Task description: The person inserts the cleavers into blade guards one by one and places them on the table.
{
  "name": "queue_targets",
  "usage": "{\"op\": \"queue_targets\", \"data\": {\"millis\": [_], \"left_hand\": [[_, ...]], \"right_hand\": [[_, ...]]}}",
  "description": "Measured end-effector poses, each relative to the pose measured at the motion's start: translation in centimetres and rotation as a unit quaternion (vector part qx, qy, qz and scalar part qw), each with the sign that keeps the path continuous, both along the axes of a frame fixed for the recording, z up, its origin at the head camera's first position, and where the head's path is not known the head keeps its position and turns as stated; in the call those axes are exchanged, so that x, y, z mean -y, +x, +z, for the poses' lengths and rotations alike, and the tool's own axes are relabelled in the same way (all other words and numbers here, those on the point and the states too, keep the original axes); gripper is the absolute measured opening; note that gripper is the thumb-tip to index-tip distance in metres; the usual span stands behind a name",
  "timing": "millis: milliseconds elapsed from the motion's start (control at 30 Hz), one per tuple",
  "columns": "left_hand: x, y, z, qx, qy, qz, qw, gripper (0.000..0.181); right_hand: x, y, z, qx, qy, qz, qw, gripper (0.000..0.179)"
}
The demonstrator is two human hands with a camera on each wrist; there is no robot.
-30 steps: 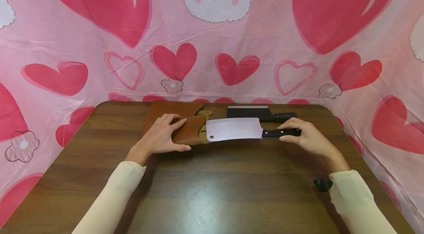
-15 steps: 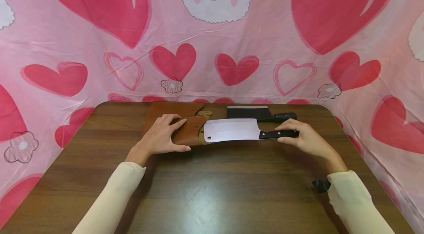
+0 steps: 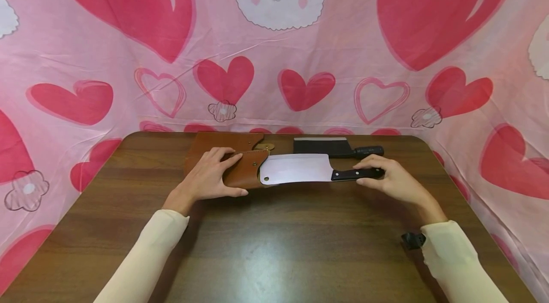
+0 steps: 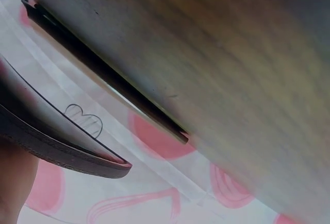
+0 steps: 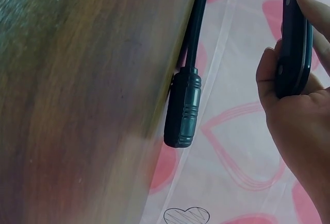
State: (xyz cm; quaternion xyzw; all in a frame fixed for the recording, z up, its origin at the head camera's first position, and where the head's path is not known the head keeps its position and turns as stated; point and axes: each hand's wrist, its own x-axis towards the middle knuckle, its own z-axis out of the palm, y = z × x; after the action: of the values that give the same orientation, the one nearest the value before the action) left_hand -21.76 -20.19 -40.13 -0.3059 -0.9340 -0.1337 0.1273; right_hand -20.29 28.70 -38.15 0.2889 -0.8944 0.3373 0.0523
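Observation:
My left hand (image 3: 210, 174) grips a brown leather knife sheath (image 3: 246, 172), fingers over it and thumb along its near edge. In the left wrist view that sheath (image 4: 77, 159) is bowed and stands off from the table. My right hand (image 3: 396, 179) pinches the black riveted handle (image 3: 358, 174) of a cleaver (image 3: 296, 168). Its broad shiny blade points left, its front edge right at the sheath's mouth. In the right wrist view the cleaver's handle (image 5: 296, 44) lies between thumb and fingers, raised off the table.
A second brown sheath (image 3: 227, 139) with a strap lies behind, at the table's back edge. To its right lies another cleaver (image 3: 323, 146), dark-bladed, with a ridged black handle (image 5: 183, 108). A pink heart-print cloth (image 3: 274, 79) hangs around the wooden table (image 3: 266, 246).
The right hand has brought the cleaver slightly left, so its front edge has closed the gap to the sheath's mouth. The left hand and its sheath have stayed nearly still.

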Motion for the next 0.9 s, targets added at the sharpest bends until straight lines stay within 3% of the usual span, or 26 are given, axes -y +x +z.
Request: {"op": "queue_targets", "data": {"millis": [900], "left_hand": [[-0.27, 0.20, 0.18, -0.004, -0.001, -0.003, 1.0000, 0.103]], "right_hand": [[0.93, -0.55, -0.27, 0.005, -0.023, 0.002, 0.9997, 0.031]]}}
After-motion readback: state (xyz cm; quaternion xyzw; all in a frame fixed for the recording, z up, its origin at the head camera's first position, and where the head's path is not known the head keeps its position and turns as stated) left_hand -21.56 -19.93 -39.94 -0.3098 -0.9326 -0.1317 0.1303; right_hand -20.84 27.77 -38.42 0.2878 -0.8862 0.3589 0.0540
